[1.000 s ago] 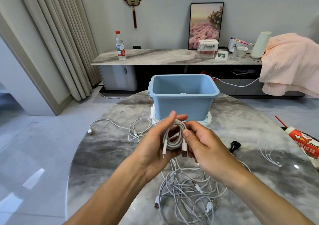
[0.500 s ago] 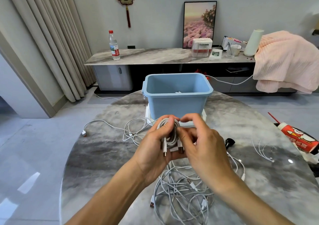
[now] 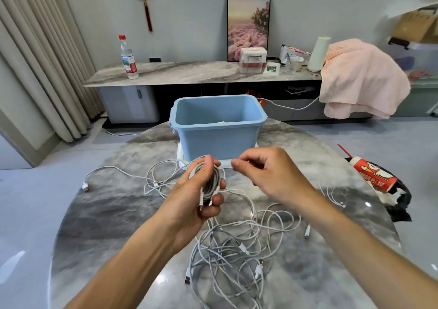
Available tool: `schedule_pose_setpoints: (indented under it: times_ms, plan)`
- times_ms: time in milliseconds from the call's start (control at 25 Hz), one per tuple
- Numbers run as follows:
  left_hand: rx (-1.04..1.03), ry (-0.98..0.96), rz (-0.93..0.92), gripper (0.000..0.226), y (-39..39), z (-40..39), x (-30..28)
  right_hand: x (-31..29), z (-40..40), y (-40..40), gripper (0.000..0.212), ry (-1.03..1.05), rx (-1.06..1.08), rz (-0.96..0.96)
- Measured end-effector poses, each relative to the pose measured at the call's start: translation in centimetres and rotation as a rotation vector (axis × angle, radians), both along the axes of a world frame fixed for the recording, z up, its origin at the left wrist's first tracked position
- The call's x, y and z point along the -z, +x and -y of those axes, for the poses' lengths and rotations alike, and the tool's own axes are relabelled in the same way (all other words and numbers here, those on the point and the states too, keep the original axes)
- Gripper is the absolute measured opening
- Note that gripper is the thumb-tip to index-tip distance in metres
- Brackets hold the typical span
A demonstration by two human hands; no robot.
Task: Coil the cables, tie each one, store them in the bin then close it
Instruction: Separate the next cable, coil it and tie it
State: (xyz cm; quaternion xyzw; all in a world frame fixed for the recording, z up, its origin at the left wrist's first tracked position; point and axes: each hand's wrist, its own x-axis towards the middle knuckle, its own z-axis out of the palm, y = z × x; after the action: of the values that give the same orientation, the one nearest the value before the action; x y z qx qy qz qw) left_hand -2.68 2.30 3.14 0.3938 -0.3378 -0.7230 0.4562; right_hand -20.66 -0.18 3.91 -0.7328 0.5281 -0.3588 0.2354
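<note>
The left hand (image 3: 201, 190) grips the coiled cable (image 3: 208, 180) above the table (image 3: 99, 214). At 3 o'clock of it, the right hand (image 3: 267, 173) hovers apart, fingers curled; whether it pinches anything cannot be told. The open bin (image 3: 216, 128) stands at 12 o'clock; loose cables (image 3: 237, 249) lie at 6 o'clock.

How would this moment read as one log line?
left hand: grips coiled cable | right hand: apart, fingers curled | bin: open | loose cables: on table
</note>
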Motion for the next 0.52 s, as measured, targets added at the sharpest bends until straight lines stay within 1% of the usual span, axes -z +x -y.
schedule_pose_setpoints:
  times_ms: [80,120,200,240,320,400,440,520]
  plan:
    - [-0.025,0.036,0.028,0.032,0.1,0.1,0.1,0.9,3.0,-4.8,0.025,0.104,0.213,0.057]
    - [-0.040,0.059,0.034,0.035,0.0,0.1,0.2,2.4,4.1,-7.5,0.024,0.151,0.355,0.028]
    - [-0.056,0.092,0.028,0.037,-0.2,0.3,0.5,6.3,4.9,-12.0,0.026,0.312,0.583,-0.145]
    - [-0.063,0.103,0.025,0.037,-0.3,0.4,0.6,8.1,4.9,-13.0,0.030,0.429,0.640,-0.204]
    - [-0.068,0.118,0.027,0.037,-0.8,0.7,0.8,10.9,4.8,-13.1,0.045,0.594,0.693,-0.203]
    - [-0.061,0.127,0.035,0.036,-1.1,0.7,0.9,12.5,5.2,-11.9,0.051,0.613,0.711,-0.203]
    - [-0.055,0.128,0.038,0.036,-1.2,0.6,0.9,13.1,5.3,-11.2,0.049,0.593,0.705,-0.208]
    - [-0.053,0.134,0.032,0.035,-0.9,0.5,0.9,13.8,5.5,-9.8,0.036,0.540,0.660,-0.206]
